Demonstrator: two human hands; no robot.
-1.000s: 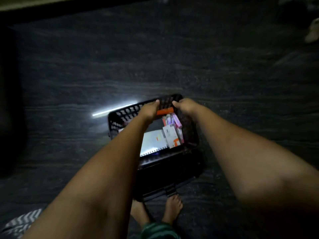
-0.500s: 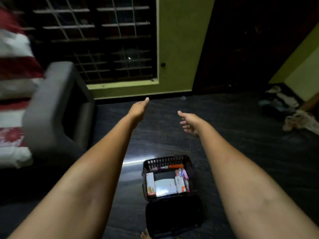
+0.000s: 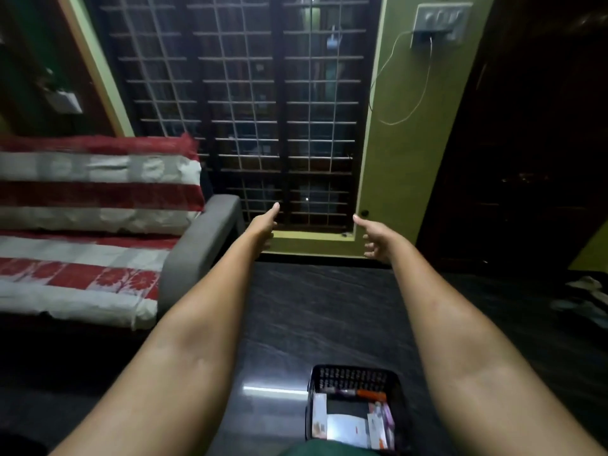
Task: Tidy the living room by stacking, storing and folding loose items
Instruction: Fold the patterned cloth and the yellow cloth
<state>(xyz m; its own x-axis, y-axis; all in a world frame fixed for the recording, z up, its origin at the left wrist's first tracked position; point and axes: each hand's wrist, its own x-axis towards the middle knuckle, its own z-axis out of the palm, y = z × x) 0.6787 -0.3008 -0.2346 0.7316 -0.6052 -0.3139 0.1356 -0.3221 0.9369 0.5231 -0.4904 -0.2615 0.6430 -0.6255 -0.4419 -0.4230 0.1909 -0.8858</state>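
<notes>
A black plastic basket (image 3: 348,373) stands on the dark floor near the bottom of the view, between my forearms. It holds small boxes, a white card and an orange pen. My left hand (image 3: 263,223) is raised well above and beyond the basket, fingers straight and empty. Level with it, my right hand (image 3: 375,236) has its thumb up and its fingers loosely curled, holding nothing. Neither hand touches the basket.
A grey sofa (image 3: 200,245) with a red and white striped cover (image 3: 92,205) stands at the left. A barred window (image 3: 250,103) fills the far wall, and a white cable (image 3: 394,93) hangs from a wall socket. Loose cloths (image 3: 589,297) lie on the floor at the right.
Both hands let go of the basket's far rim and rose up and forward. The view lifted from the floor to the window and sofa, with the basket now low in view.
</notes>
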